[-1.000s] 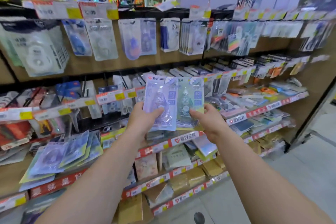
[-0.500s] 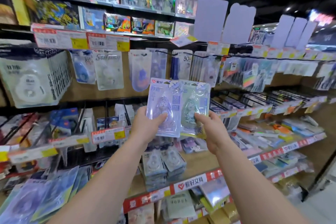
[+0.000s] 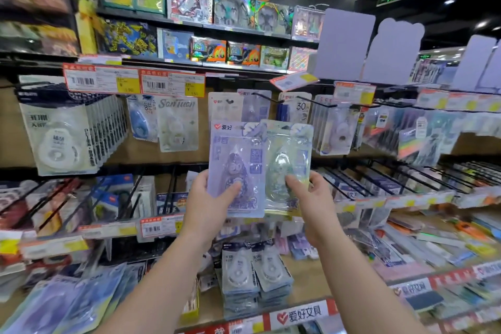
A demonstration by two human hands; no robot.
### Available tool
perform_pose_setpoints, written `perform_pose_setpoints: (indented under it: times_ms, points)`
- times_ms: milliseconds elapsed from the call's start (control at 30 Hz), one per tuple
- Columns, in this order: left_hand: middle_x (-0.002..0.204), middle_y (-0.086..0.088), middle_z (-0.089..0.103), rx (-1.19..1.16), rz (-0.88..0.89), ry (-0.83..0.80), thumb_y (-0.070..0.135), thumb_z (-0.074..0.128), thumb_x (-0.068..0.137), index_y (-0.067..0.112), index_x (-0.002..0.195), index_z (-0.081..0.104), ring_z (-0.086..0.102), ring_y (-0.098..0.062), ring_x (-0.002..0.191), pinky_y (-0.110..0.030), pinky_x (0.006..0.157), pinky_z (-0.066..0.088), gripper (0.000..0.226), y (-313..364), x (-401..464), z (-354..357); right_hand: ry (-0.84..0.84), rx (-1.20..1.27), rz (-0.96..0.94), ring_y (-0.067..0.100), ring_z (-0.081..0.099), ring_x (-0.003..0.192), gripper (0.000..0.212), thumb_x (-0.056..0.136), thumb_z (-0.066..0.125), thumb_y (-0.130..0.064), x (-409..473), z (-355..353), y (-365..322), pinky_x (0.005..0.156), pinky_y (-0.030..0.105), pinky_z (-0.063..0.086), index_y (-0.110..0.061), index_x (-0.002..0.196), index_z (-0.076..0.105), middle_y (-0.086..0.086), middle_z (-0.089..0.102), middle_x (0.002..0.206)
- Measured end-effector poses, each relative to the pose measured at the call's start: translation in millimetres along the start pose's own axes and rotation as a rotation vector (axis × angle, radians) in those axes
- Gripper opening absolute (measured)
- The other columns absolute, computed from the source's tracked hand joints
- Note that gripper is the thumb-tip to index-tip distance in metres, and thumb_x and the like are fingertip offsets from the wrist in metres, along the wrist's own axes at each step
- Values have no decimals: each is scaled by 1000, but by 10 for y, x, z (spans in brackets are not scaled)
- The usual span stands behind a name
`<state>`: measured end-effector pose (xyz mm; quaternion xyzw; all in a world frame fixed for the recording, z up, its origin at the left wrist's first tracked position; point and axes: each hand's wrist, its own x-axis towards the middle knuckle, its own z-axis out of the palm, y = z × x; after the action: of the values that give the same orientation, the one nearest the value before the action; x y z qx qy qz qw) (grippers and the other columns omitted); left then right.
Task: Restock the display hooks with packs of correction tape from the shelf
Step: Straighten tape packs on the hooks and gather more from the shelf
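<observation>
L hand (image 3: 208, 199) grips purple pack (image 3: 235, 168); R hand (image 3: 311, 198) green pack (image 3: 288, 165) (both raised).

In your left hand (image 3: 208, 198) you hold a purple pack (image 3: 236, 168), a printed paper card under a clear, glossy plastic blister that catches the light. The green pack (image 3: 288, 165) in your right hand (image 3: 311, 198) has the same shiny plastic over pale card. Far behind them, thin black metal hooks (image 3: 311, 102) look smooth and matt. The back panel (image 3: 141, 154) reads as matt brown board, like wood. To the far left, the price labels (image 3: 132, 80) are flat paper, and the near shelf strip (image 3: 298, 312) looks glossy plastic.
</observation>
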<state>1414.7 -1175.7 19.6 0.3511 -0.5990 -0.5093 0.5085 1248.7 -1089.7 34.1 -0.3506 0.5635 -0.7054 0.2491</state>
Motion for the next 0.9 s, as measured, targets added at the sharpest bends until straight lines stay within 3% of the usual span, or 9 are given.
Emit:
perform_pose_setpoints:
  times_ms: [167, 367, 500, 733, 900]
  points:
    - [112, 7, 66, -12, 43, 148, 31, 76, 85, 23, 126, 53, 65, -13, 100, -37, 87, 53, 48, 77, 16, 48, -80, -16, -69, 7, 65, 84, 27, 92, 67, -30, 217, 11, -67, 64, 19, 46, -23, 115, 55, -5, 69, 102]
    - [109, 9, 67, -34, 72, 245, 32, 75, 85, 24, 124, 53, 66, -11, 98, -31, 80, 51, 45, 128, 30, 193, -151, 39, -75, 0, 62, 78, 31, 93, 67, -29, 509, -63, -181, 58, 11, 47, -20, 119, 53, -3, 68, 105]
    - [110, 4, 68, -48, 77, 277, 28, 75, 86, 21, 125, 55, 68, -13, 97, -28, 77, 52, 45, 117, 42, 272, -166, 32, -81, 7, 62, 83, 29, 92, 67, -29, 634, -94, -197, 65, 19, 44, -20, 116, 54, -3, 68, 103]
    - [107, 6, 71, -17, 66, 338, 30, 77, 84, 25, 122, 57, 69, -15, 96, -41, 87, 55, 43, 113, 32, 319, -199, 13, -74, 9, 64, 91, 26, 92, 67, -31, 751, -115, -155, 76, 26, 49, -25, 114, 54, -8, 68, 104]
    - [106, 7, 70, -29, 82, 349, 25, 75, 86, 23, 122, 57, 69, -10, 93, -28, 75, 53, 40, 132, 18, 315, -217, 34, -76, 8, 66, 89, 24, 93, 67, -28, 833, -92, -133, 72, 24, 49, -23, 114, 55, -8, 69, 102]
